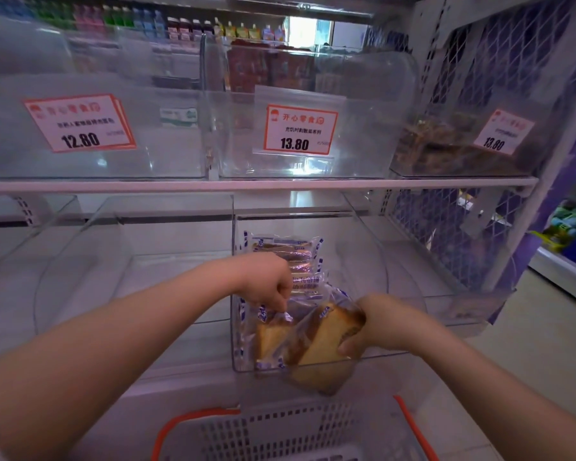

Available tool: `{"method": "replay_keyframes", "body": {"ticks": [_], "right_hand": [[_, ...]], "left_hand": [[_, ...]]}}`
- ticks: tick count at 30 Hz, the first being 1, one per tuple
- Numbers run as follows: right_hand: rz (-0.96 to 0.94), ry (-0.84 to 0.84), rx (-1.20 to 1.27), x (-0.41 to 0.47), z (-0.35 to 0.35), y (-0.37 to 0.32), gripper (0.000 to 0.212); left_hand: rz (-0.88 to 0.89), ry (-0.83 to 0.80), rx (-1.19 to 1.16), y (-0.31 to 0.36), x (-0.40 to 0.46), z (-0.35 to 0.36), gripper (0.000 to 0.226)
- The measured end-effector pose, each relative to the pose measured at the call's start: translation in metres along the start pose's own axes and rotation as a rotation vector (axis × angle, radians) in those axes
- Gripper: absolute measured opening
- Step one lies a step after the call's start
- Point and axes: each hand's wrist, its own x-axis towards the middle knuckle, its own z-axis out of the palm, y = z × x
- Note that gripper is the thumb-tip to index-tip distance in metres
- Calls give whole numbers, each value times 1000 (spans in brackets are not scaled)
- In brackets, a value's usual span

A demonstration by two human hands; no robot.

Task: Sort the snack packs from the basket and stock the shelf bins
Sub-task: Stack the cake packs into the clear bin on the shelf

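A person's two bare hands work at a clear plastic bin (393, 331) on the lower shelf of a shop rack. The left hand (266, 284) is curled into a pinch on the top edge of a cake pack (268, 341) that stands inside the bin, against its left wall; the pack hangs just below the knuckles. The right hand (363, 327) grips a second cake pack (320, 347) by its upper right corner, fingers wrapped round the wrapper, so that the pack slants down and to the left of the hand, across the bin's front wall, with its lower end outside the bin. The two packs touch side by side. Behind the left hand, deeper in the same bin, lies a stack of packs (286, 251) with blue and white edges. A grey basket with orange handles (280, 434) sits below the bin, at the bottom of the view; what it holds cannot be seen. On the shelf above the bin stand more clear bins carrying price tags, one reading 12.80 (79, 123) up and to the left, one reading 13.80 (300, 128) straight above.
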Motion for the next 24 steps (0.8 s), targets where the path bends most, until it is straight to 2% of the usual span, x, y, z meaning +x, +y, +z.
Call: {"method": "replay_keyframes", "body": {"ticks": [4,6,7,8,10,11,13,14,16,19,21,24], "right_hand": [[-63,-136,862,6,17,-4,23],[-34,-183,1148,9,23,-5,19],[-32,-191,1121,11,24,-4,15],[-47,-200,933,11,22,-3,13],[-109,-198,424,11,17,2,29],[-102,-170,298,10,13,6,41],[-52,-65,344,7,6,12,54],[-56,-57,423,6,5,14,53],[-34,-147,537,3,8,16,43],[-7,-234,414,6,20,11,24],[-39,-218,381,11,21,2,26],[-90,-335,626,16,22,-10,34]], "left_hand": [[-50,210,40,0,-10,5,12],[-93,307,7,-3,-16,4,10],[-97,314,-19,-5,-19,3,11],[-89,299,-41,-6,-21,3,12],[-64,259,-75,-2,-24,2,17],[-54,250,-90,3,-24,3,21],[-35,236,-113,12,-23,7,31],[-27,214,-116,17,-22,10,37],[-23,158,-64,25,-20,18,48],[-14,133,56,31,-19,26,62],[4,123,58,32,-19,28,69],[15,88,48,30,-19,30,79]]}}
